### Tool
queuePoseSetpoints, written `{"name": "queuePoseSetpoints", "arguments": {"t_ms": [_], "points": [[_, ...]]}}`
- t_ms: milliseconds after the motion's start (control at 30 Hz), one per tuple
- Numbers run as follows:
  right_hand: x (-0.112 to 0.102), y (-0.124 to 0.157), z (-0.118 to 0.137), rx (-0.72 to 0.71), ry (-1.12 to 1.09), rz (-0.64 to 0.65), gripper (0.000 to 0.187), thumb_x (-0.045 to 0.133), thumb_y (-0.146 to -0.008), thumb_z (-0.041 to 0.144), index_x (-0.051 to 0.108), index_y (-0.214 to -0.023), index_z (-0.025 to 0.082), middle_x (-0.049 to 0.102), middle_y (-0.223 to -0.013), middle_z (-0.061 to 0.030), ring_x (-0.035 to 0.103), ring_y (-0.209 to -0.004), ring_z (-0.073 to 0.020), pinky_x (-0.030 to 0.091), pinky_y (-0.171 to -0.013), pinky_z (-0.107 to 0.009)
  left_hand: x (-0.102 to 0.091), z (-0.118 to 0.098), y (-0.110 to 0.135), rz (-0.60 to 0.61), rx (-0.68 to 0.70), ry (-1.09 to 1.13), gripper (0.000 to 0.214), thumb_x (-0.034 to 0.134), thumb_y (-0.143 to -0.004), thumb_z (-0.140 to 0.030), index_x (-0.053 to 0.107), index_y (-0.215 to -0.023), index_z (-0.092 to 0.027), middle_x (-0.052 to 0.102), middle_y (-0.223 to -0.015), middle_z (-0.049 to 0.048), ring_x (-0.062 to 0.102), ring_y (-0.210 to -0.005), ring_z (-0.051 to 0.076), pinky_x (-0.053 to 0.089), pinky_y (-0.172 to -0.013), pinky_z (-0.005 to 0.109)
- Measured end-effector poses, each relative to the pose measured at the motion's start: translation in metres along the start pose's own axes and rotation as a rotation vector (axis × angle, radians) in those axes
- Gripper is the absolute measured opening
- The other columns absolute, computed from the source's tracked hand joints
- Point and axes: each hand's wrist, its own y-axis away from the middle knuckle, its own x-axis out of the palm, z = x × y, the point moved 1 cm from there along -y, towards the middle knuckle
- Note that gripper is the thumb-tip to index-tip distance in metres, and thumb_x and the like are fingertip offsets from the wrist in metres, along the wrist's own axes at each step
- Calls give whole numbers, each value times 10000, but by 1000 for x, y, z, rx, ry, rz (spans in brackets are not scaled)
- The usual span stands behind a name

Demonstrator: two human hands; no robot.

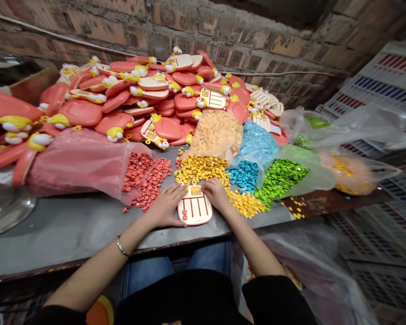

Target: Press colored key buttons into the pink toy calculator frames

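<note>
A cream toy board [199, 217] with a red rim and red slots lies flat before me on the grey tabletop. Two red beads [184, 214] sit in its lower left part, and a yellow patch [196, 191] is at its top. My left hand [167, 205] holds the board's left side, fingers at the upper corner and thumb low by the edge. My right hand [217, 194] is closed on the upper right corner, its fingers bent. Whether a small bead is between those fingers cannot be seen. Yellow beads [203, 167] lie just beyond the board.
Bags spill red beads [147, 178], blue beads [244, 175] and green beads [282, 176] around the board. Loose yellow beads [246, 203] lie right. Behind is a heap of red toy boards [169, 128] against a brick wall [223, 40]. A clear dish [10, 207] stands left.
</note>
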Motion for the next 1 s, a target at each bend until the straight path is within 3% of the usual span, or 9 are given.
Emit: {"name": "queuePoseSetpoints", "arguments": {"t_ms": [133,233,333,500,633,700,833,1000], "points": [[-7,13,6,11,-62,43,148,612,-857,174,620,-710,194,589,-733,-40,534,-762,-204,425,-704,-325,-2,-2,0,1,-20,16,1149,720,-578,-743,304,-1480,-165,291,-1550,152,285,-1399,362,243,-1116,479],[-7,20,11,37,-156,79,37,640,-832,161,630,-811,189,629,-789,-40,569,-771,-198,443,-716,-318,-4,-4,-1,21,-39,43,1195,734,-571,-729,250,-1500,-155,305,-1542,159,287,-1399,362,247,-1115,482],[7,15,22,113,-266,72,177,686,-781,138,624,-938,190,663,-850,-39,606,-750,-186,467,-696,-301,-5,-5,-1,28,-48,68,1207,745,-572,-708,215,-1511,-166,312,-1539,156,277,-1406,365,243,-1118,489],[28,-1,53,89,-327,151,114,699,-757,122,626,-822,182,668,-763,-20,602,-693,-166,455,-652,-268,1,-2,0,-9,-52,87,1258,778,-539,-686,172,-1519,-179,308,-1542,146,269,-1416,340,230,-1137,473],[15,-4,58,47,-474,389,72,711,-767,185,652,-808,176,678,-739,-7,609,-659,-149,460,-624,-244,4,0,2,-15,-29,86,1222,744,-570,-710,187,-1515,-171,300,-1546,145,272,-1412,343,206,-1146,491],[5,-15,51,60,-498,375,48,672,-819,228,670,-827,181,694,-774,-14,625,-693,-153,468,-646,-247,4,0,2,-10,-11,77,1179,706,-604,-728,206,-1513,-168,299,-1547,142,263,-1413,350,196,-1143,507],[9,-65,34,40,-263,180,96,595,-879,197,691,-884,186,711,-852,-38,632,-799,-172,466,-752,-278,2,-1,2,-7,9,48,1120,655,-644,-745,245,-1505,-157,285,-1553,147,236,-1420,355,174,-1140,518],[51,-132,29,-141,240,315,205,532,-907,122,703,-1014,156,684,-1018,-105,584,-986,-210,425,-880,-309,2,-1,3,-8,11,33,1095,638,-661,-741,246,-1507,-166,288,-1553,141,242,-1418,355,181,-1134,502]]}}
